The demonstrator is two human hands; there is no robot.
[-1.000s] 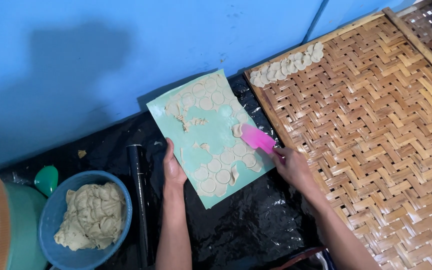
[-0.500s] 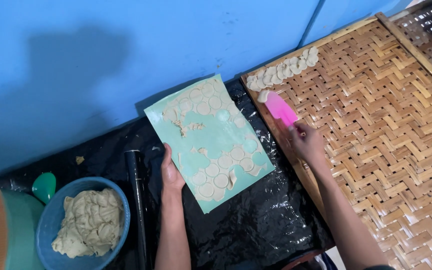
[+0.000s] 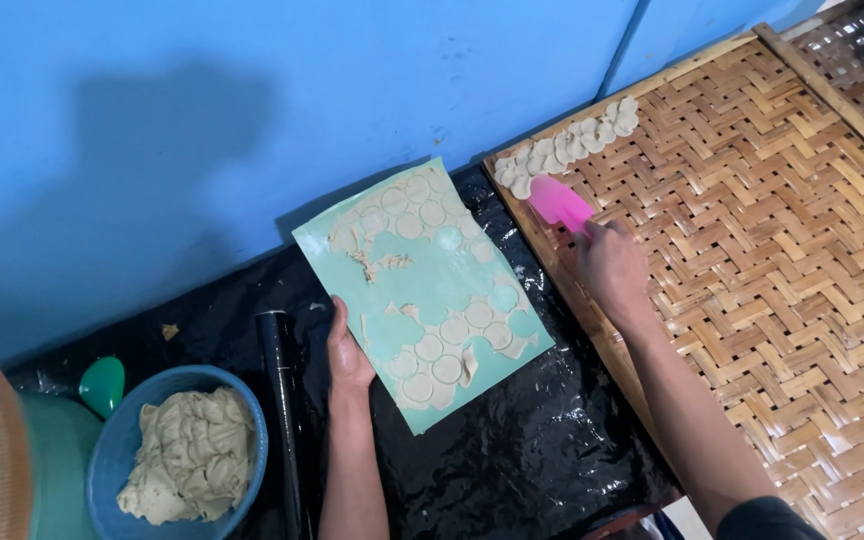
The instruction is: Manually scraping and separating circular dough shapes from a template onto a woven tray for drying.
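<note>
My left hand lies flat on the left edge of a pale green mat covered with thin dough cut into round discs. My right hand grips a pink scraper and holds it over the near-left corner of a big woven bamboo tray. The scraper's blade sits just below a row of overlapping dough discs laid along the tray's far-left edge. Several discs are still on the mat, with bare round gaps among them.
A black rolling pin lies left of the mat on black plastic sheeting. A blue bowl of crumpled dough scraps stands at the lower left beside a green container. A blue wall runs behind.
My right hand carried the pink scraper from the mat's right edge up and right onto the bamboo tray, next to the row of discs. My left hand stayed on the mat.
</note>
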